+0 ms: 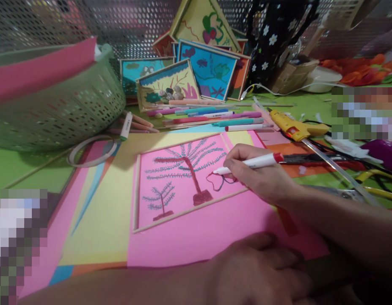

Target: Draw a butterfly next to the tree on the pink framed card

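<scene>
My right hand (pixel 256 171) pinches a white marker with a red end (pixel 258 162). Its tip meets a dark, wing-like outline (pixel 219 181) on a pink drawing (pixel 183 186) edged with thin wooden sticks. Two trees with brown trunks and green fronds are drawn there, a large one (pixel 196 182) and a small one (pixel 162 199). Across the bottom of the view lies my left hand (pixel 262 267), dim and palm down, its fingers stretched to the right over the pink paper (pixel 170 250). It holds nothing that I can see.
Several markers (pixel 215 116) lie behind the drawing. A yellow glue gun (pixel 294 125) rests at right, a roll of tape (pixel 92 151) at left beside a green basket (pixel 72 97). Framed pictures (pixel 208 67) lean at the back, near a black flowered container (pixel 266 46).
</scene>
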The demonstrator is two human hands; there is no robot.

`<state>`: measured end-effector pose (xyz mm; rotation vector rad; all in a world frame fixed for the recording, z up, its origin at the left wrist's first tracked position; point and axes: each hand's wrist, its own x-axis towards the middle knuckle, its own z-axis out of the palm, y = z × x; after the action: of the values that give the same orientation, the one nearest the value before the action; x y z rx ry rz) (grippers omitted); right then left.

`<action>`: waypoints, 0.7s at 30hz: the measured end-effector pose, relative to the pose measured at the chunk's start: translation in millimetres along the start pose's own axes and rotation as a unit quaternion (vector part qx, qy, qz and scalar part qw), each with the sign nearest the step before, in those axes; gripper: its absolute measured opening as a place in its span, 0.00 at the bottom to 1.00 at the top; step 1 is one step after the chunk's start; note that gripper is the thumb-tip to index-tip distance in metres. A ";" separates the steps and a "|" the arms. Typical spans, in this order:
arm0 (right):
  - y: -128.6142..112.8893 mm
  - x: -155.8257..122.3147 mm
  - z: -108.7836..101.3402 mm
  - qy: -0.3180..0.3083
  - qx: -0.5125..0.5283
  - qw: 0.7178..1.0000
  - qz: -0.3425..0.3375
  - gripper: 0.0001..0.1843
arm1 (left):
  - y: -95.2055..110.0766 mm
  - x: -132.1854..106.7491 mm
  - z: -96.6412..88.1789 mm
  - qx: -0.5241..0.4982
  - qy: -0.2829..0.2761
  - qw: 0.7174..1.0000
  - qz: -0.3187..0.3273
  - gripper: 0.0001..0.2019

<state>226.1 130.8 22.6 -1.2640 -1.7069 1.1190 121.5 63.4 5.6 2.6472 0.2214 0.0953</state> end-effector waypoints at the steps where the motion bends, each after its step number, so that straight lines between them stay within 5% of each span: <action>1: 0.0 0.0 -0.1 -0.003 -0.001 1.000 -0.001 0.09 | 0.3 0.8 -2.5 0.000 -0.013 1.000 0.002 0.13; 5: -0.3 -0.3 -0.7 -0.013 -0.007 1.000 -0.003 0.09 | 1.3 1.4 -8.2 0.013 -0.048 0.999 0.011 0.10; 13: -2.8 0.1 -0.4 0.007 -0.003 1.000 -0.006 0.08 | -0.2 -4.3 -1.3 0.039 0.033 0.998 0.038 0.10; 21: -1.3 0.2 -0.5 0.019 0.007 1.000 0.001 0.08 | 1.5 -4.7 -2.5 0.051 0.018 0.997 0.047 0.12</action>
<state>226.1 130.9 24.1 -1.2697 -1.6674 1.1009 116.8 62.3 8.4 2.7596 0.1171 0.1669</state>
